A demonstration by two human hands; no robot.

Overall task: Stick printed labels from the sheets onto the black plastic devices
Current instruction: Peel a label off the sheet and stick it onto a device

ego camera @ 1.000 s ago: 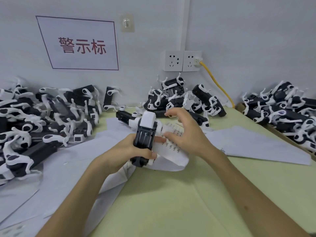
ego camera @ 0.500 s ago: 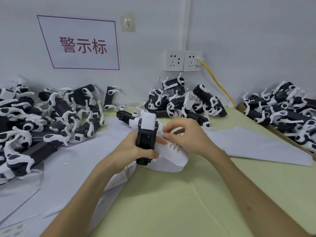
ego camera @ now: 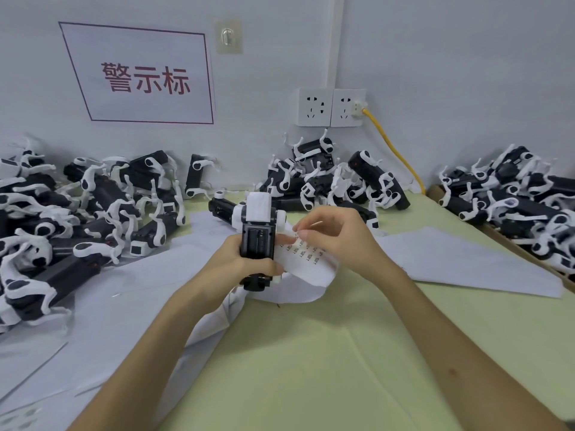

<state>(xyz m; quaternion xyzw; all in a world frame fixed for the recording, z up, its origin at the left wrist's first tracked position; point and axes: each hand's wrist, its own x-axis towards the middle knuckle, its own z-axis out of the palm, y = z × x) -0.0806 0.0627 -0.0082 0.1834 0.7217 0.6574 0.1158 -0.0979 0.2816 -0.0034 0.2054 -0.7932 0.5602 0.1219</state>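
We are reading one sign (ego camera: 140,76) on the wall (ego camera: 435,73) above the far edge of the table (ego camera: 311,368), toward its left corner: a white sheet with a thin dark-red border, carrying three large red characters, 警示标. We are also seeing rows of small dark print on the label sheet (ego camera: 306,259) near the table's middle, but we are finding it too small to read.

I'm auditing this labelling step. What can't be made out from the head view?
- Print on the label sheet: too small and blurred to read, head view.
- Whether the right hand has a label peeled yet: the hand itself covers the spot.
- Lower part of the held device: wrapped by the left hand.
- Device piles, left and right: cut off by the frame edges.
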